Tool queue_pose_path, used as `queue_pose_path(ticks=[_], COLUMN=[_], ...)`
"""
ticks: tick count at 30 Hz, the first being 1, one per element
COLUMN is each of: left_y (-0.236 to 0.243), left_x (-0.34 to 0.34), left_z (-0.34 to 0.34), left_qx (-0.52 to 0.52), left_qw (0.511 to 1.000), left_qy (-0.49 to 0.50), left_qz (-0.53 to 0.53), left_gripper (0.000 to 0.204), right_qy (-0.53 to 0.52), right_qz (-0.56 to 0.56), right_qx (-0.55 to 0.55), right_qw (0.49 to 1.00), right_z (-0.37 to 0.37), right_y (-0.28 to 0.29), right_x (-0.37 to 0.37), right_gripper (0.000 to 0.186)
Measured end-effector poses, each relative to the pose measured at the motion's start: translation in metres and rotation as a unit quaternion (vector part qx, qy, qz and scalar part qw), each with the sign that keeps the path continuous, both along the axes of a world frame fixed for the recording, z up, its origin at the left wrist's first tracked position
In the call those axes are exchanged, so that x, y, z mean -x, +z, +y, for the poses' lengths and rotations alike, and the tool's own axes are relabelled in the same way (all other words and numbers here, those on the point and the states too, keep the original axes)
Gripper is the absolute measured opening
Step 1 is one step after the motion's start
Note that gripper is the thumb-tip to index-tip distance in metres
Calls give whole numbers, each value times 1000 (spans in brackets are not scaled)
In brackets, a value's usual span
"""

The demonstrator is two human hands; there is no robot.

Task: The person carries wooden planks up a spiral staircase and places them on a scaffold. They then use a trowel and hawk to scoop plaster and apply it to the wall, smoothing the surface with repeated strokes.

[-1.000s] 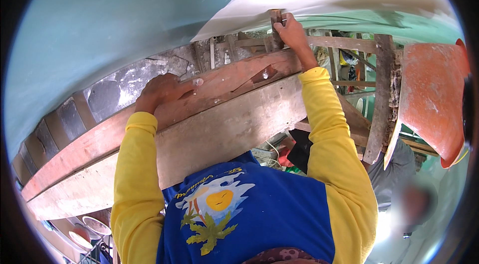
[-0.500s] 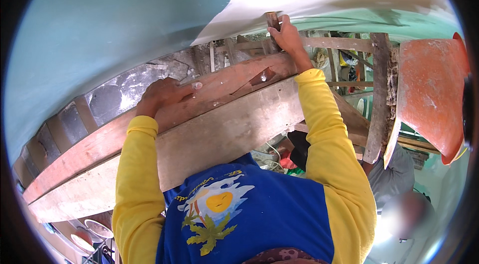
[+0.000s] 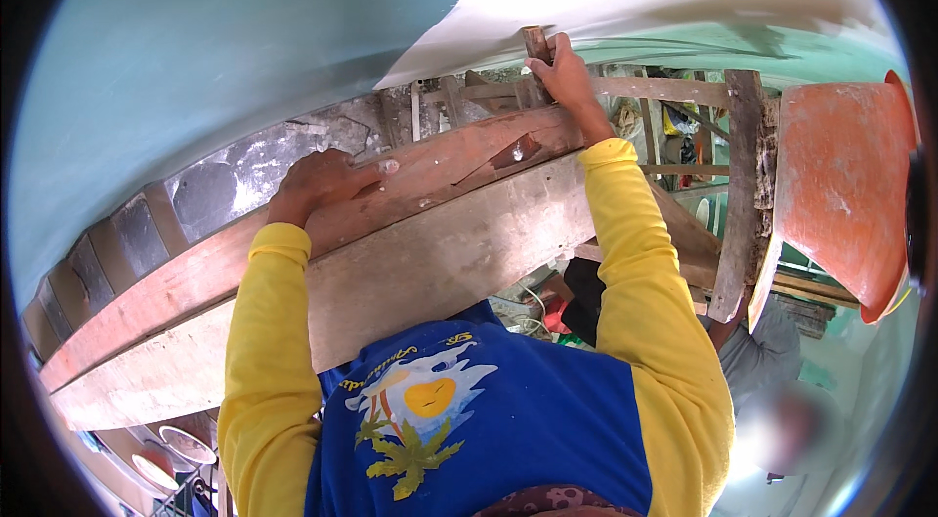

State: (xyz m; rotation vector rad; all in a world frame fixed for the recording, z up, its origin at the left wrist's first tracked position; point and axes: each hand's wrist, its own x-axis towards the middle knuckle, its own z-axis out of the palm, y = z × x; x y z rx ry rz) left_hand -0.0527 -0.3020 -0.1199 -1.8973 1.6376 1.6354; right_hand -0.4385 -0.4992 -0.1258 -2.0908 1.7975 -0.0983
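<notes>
My left hand (image 3: 311, 187) is closed over the far edge of a long reddish-brown plank (image 3: 440, 165), its thumb lying along the top face. A second, paler plank (image 3: 440, 243) runs alongside, nearer to my body. My right hand (image 3: 567, 77) grips the upper end of a short upright wooden post (image 3: 536, 44), thumb on one side and fingers on the other. The post stands just past the red plank's far edge, close to the wall. The planks hide its lower part.
A blue and white wall (image 3: 274, 38) curves along the far side. An orange plastic tub (image 3: 845, 185) hangs or rests at the right beside a wooden upright (image 3: 740, 185). Below right, another person (image 3: 762, 351) in grey is partly visible. Round pale containers (image 3: 186, 444) lie lower left.
The view has shifted very slightly. Both hands keep the same holds on the plank and the post. The person below right has moved a little.
</notes>
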Motion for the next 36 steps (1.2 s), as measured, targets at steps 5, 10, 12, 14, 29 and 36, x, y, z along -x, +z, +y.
queue_pose_path(ticks=[5, 10, 12, 14, 29, 36], left_y=[8, 8, 10, 14, 6, 4], left_x=[-1, -1, -2, -1, -1, -2], left_z=[1, 3, 1, 0, 3, 1], left_qx=[-13, 19, -12, -16, 4, 3], left_qw=[1000, 1000, 1000, 1000, 1000, 1000], left_qy=[14, 10, 10, 9, 6, -4], left_qz=[-5, -8, -5, -5, 2, 2], left_gripper=[79, 84, 84, 84, 87, 90], right_qy=[-4, 13, 36, 82, 86, 148], right_qz=[33, 38, 12, -16, 221, 279], right_qx=[-14, -26, -36, -54, -134, -177], right_qw=[999, 999, 999, 995, 962, 932], right_z=[-2, -9, -2, 8, -12, -23], right_y=[12, 6, 5, 5, -13, -4], right_x=[-12, 4, 0, -5, 0, -13], right_gripper=[53, 50, 49, 49, 62, 60])
